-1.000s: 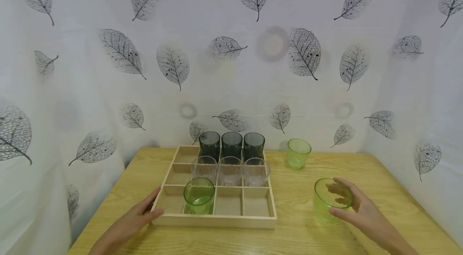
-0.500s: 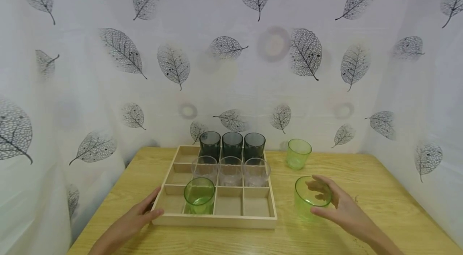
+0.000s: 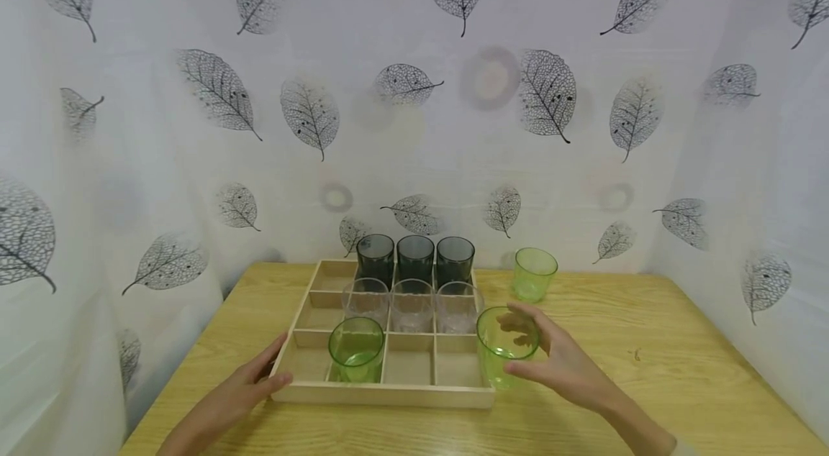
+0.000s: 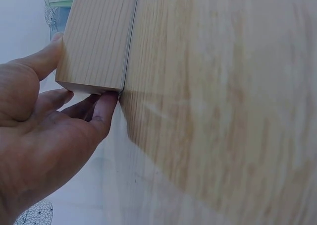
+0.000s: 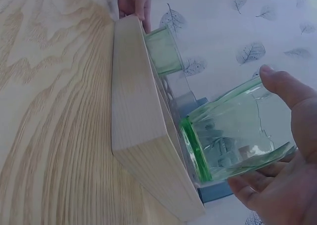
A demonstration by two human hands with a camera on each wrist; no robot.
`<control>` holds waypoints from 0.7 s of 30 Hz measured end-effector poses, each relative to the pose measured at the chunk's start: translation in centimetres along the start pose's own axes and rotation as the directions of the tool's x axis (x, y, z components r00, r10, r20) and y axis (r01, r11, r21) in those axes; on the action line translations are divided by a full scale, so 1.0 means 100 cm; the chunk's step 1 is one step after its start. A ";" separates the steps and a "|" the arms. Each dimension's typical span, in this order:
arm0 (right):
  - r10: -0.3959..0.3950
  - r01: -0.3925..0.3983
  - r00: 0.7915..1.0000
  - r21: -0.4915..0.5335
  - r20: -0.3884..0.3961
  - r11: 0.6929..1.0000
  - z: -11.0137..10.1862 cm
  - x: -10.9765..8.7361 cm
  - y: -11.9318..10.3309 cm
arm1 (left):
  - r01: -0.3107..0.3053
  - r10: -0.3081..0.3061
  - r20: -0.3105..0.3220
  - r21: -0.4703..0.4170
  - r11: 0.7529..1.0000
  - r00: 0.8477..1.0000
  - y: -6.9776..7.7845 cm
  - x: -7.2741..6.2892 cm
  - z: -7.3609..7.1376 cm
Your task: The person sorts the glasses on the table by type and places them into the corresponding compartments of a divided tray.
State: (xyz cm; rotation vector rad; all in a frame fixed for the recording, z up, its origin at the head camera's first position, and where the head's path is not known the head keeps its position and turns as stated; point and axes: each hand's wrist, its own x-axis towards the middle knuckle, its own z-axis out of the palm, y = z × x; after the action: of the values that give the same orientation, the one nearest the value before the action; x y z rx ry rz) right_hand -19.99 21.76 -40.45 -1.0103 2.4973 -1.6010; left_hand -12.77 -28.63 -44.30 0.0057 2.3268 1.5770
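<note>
My right hand (image 3: 560,366) holds a green glass (image 3: 494,352) with thumb and fingers spread around its side near the rim. In the head view this glass overlaps the right front corner of a divided wooden tray (image 3: 382,395); in the right wrist view its thick base (image 5: 195,150) is close over the tray's wall. At the tray's left front corner, my left hand (image 3: 242,384) grips the wall, thumb on top and fingers against the outer side. Another green glass (image 3: 356,362) stands in a front-row compartment, second from the left.
Three dark grey glasses (image 3: 416,258) stand in the tray's back row, with three clear glasses (image 3: 412,308) in the middle row. A third green glass (image 3: 534,276) is on the wooden table (image 3: 615,312), right of the tray. A leaf-patterned curtain (image 3: 414,147) surrounds the table.
My right hand has carried the green glass leftward from the right side of the table to the tray's right edge. The left hand and the tray have stayed in place.
</note>
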 end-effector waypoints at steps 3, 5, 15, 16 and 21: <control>0.012 -0.013 1.000 0.039 0.018 0.999 0.011 0.009 -0.003 | 0.004 -0.004 -0.003 -0.001 1.000 1.000 0.000 0.000 0.000; 0.027 -0.028 0.999 0.054 0.023 0.998 0.018 0.015 -0.006 | 0.007 -0.007 -0.005 -0.005 1.000 1.000 -0.001 0.000 0.000; 0.023 -0.032 0.997 0.121 0.072 0.992 0.053 0.042 -0.017 | 0.018 -0.018 0.002 -0.016 1.000 1.000 -0.001 0.001 -0.001; 0.020 -0.031 0.997 0.136 0.078 0.990 0.056 0.044 -0.017 | 0.018 -0.018 0.003 -0.016 1.000 1.000 -0.001 0.002 -0.001; 0.000 -0.019 0.994 0.177 0.110 0.984 0.069 0.052 -0.020 | 0.028 -0.027 0.010 -0.022 0.999 1.000 -0.003 0.003 -0.002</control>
State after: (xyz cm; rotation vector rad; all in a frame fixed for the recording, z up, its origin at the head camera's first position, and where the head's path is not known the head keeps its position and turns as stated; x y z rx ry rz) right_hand -20.80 12.89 -40.47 -1.0311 2.2390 -1.6811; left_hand -13.02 -28.84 -44.58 -0.0240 2.2924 1.5863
